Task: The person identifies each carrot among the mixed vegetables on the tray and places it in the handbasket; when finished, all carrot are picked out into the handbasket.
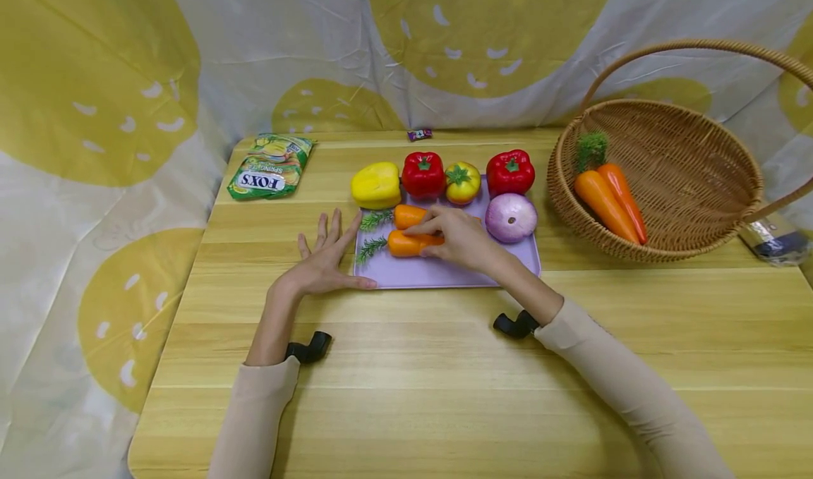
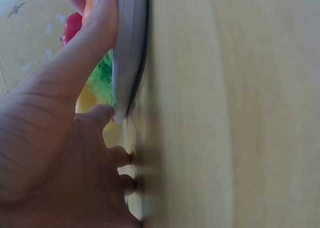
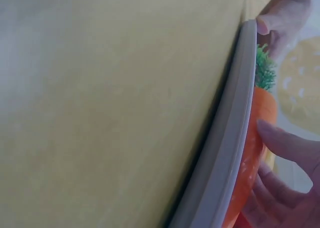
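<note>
A lilac tray [image 1: 438,274] lies on the wooden table with two orange carrots on it, green tops to the left. My right hand [image 1: 464,235] grips the front carrot [image 1: 403,244] between thumb and fingers; the right wrist view shows the thumb on this carrot [image 3: 262,108]. The back carrot [image 1: 406,216] is partly covered by that hand. With fingers spread, my left hand [image 1: 324,260] rests at the tray's left end, its thumb on the front rim. Along the back are a yellow pepper [image 1: 376,185], two red peppers [image 1: 423,174] and a yellow tomato [image 1: 463,182]; a purple onion [image 1: 511,218] sits at the right.
A wicker basket [image 1: 699,176] with a tall handle stands at the right, two more carrots [image 1: 606,200] inside. A green Fox's packet [image 1: 269,167] lies back left, a small purple wrapper [image 1: 420,135] at the back edge. Behind the basket's right side sits a plastic-wrapped item [image 1: 776,239].
</note>
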The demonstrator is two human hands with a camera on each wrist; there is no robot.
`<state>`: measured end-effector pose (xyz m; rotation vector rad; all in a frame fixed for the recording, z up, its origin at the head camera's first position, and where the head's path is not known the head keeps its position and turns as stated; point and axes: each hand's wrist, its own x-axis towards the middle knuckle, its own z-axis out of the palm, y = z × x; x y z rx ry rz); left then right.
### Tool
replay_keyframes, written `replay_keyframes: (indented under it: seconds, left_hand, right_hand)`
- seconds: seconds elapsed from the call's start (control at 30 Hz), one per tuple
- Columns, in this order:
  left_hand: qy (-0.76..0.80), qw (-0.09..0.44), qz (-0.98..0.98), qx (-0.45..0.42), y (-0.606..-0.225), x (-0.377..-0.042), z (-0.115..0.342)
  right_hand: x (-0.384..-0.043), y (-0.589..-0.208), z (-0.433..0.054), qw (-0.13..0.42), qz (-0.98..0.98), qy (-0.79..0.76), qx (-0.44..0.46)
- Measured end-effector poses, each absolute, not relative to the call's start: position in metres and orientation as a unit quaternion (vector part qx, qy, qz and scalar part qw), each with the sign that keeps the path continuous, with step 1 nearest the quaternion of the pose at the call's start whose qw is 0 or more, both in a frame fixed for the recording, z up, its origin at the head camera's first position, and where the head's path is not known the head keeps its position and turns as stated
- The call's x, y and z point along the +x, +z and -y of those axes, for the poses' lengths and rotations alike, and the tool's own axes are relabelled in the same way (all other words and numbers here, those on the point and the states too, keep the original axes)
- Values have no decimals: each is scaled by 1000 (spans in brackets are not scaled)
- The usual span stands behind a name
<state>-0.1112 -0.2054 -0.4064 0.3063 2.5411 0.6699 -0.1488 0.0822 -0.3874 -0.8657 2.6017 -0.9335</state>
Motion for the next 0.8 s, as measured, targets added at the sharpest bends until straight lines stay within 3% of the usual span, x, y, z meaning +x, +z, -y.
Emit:
replay_keyframes:
  seconds: [0.8]
  left_hand:
    - [253,244,-930,111,-406,-111,205]
  right_hand:
    - [-151,-388,-84,182,-876,-318,-314]
